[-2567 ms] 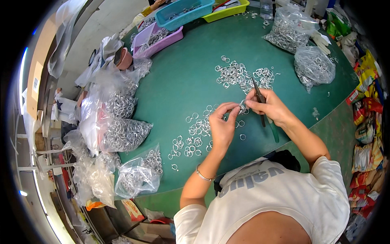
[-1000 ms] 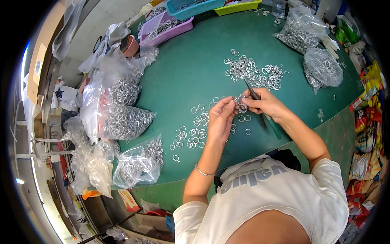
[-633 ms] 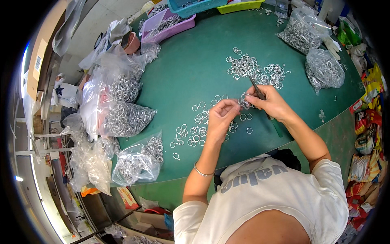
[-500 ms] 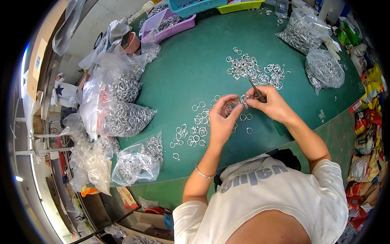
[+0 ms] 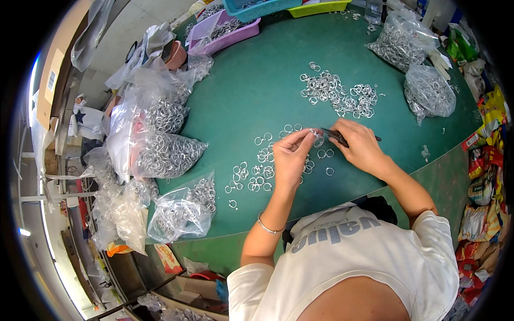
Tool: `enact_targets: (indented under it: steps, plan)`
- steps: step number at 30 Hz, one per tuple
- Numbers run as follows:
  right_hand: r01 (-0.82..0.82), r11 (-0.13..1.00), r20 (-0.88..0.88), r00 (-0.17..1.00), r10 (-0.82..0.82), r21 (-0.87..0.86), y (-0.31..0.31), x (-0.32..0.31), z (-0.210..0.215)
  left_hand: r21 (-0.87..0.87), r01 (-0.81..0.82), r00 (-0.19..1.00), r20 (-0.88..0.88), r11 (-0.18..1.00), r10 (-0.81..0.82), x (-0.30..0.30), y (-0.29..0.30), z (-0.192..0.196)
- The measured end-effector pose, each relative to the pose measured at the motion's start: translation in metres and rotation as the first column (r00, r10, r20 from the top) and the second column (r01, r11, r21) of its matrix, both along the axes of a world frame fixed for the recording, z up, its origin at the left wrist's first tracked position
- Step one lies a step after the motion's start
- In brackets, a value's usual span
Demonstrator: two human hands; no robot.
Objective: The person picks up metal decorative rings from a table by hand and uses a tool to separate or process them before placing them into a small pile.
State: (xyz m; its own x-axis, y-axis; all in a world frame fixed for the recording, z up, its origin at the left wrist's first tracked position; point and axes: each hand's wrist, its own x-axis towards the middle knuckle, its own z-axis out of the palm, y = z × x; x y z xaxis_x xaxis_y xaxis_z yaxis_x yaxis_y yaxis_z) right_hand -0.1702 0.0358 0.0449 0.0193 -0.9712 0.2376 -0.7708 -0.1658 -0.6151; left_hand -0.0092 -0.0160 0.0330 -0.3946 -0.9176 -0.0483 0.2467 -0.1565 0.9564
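Observation:
My left hand pinches a small silver metal ring between thumb and fingertips, above the green table. From the other side, my right hand is closed around dark pliers. Their tip points left and meets the ring at my left fingertips; the exact contact is too small to make out. Loose silver rings lie in small groups left of and beneath my hands. Farther off is a larger heap of rings.
Clear bags of rings line the table's left side, with another bag at the near left. More ring bags stand at the far right. A purple basket, a blue tray and a yellow-green tray sit at the back.
The pliers have swung from pointing up and away to pointing left, with their tip now at the ring. My right fingers have left the ring and wrapped around the pliers.

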Motion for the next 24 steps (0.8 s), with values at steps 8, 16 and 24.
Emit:
enact_targets:
  steps: [8, 16, 24]
  plan:
    - [-0.060, 0.998, -0.147, 0.987, 0.061, 0.013, 0.003, 0.001, -0.008, 0.024, 0.027, 0.989, 0.148, 0.999, -0.030, -0.003, 0.009, -0.011]
    - [-0.055, 0.998, -0.200, 0.979, 0.050, -0.022, 0.006, 0.003, -0.024, -0.048, 0.125, 0.971, 0.212, 0.991, -0.112, -0.006, 0.018, -0.023]
    - [0.032, 0.999, -0.037, 0.999, -0.033, -0.017, 0.011, 0.007, -0.033, 0.037, 0.108, 0.992, 0.055, 0.993, -0.110, -0.016, 0.033, -0.037]
